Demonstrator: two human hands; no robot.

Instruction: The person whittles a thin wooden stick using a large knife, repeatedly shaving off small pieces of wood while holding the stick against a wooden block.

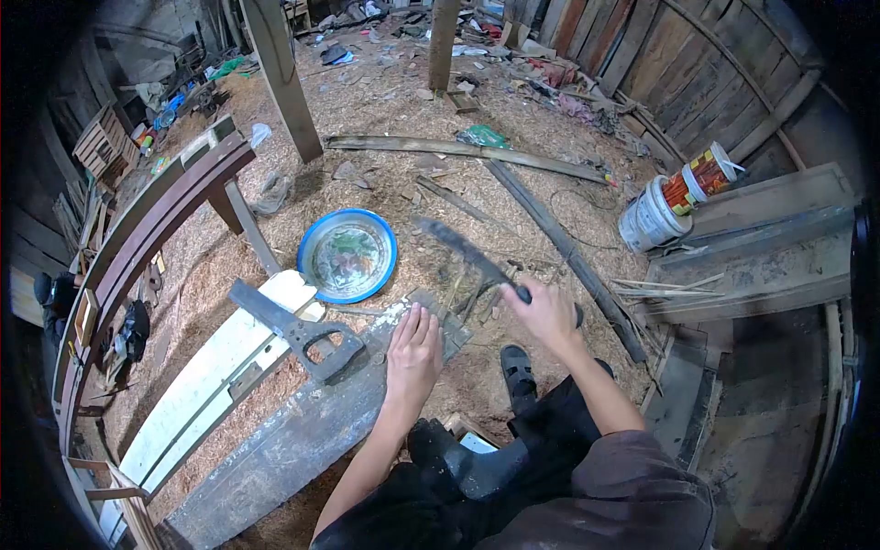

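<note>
My right hand is closed around the dark handle of a machete, its blade raised and pointing up and left over the shavings. My left hand lies with fingers stretched together on the far end of a worn grey board. Whether something small is under those fingers I cannot tell. A handsaw rests just left of that hand, its handle on the grey board and its blade across a white curved plank. Past the board's end stands a blue-rimmed basin.
A long curved brown wooden frame stands at the left. Wood shavings cover the floor. Loose beams lie ahead and to the right, near a white bucket. Two posts rise farther back. My sandalled foot is close to the board.
</note>
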